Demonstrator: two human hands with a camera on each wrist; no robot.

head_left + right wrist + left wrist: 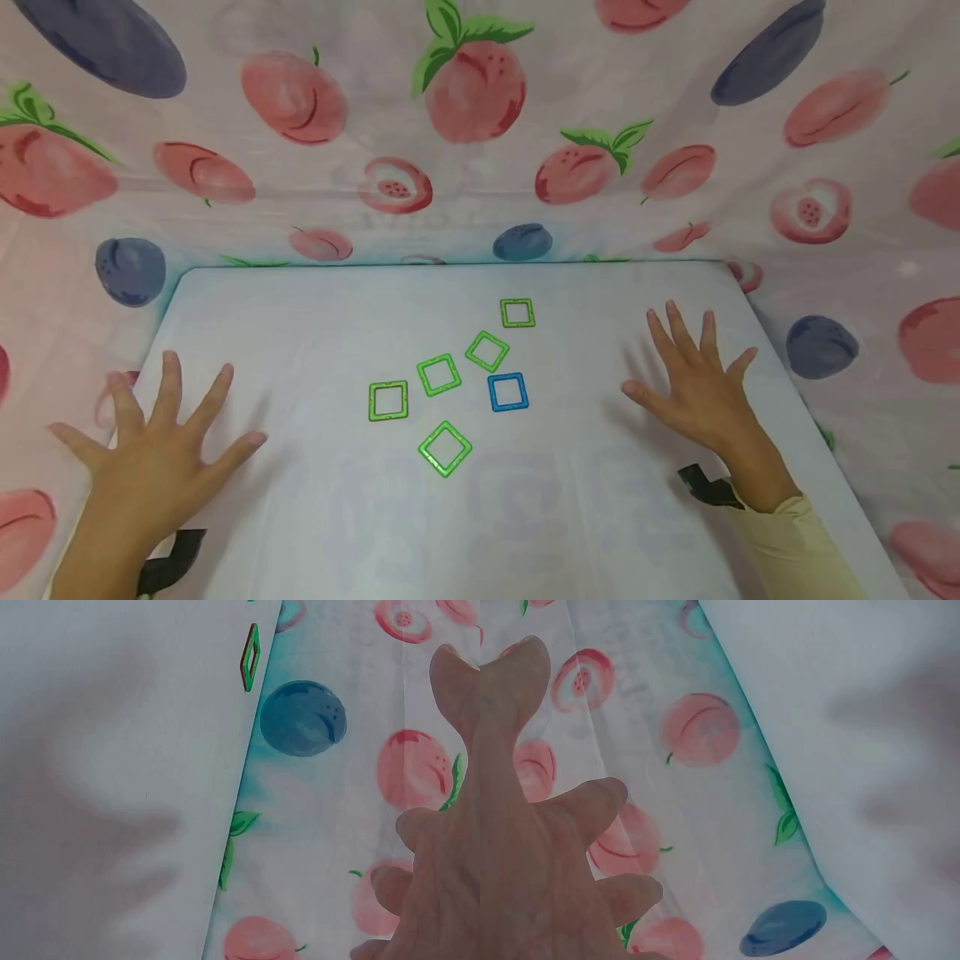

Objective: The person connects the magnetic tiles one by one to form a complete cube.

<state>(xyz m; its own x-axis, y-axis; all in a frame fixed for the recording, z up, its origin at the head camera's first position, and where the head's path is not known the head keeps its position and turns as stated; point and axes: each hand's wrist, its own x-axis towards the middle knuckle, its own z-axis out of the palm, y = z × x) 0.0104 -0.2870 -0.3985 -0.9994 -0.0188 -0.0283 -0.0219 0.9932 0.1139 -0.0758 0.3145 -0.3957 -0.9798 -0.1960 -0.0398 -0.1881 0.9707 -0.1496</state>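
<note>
Centre of the frame: five green squares and one blue square are laid flat, none held, on the white table.
Slant: four of the green ones are strung from the leftmost square, at lower left, to the top square, at upper right.
Below the slant: the lowest square is turned cornerwise, left of and below the blue one.
Left hand, lower left: fingers spread, nothing gripped; the leftmost square is found to its right and slightly higher.
Right hand, right side: fingers spread, nothing gripped; the blue square is found to its left, roughly level.
Nearer hand: the right for blue, the left for the leftmost green.
Long axis: none is given by the equal sides.
Surroundings: fruit-printed cloth is seen beyond the table's far edge.
</note>
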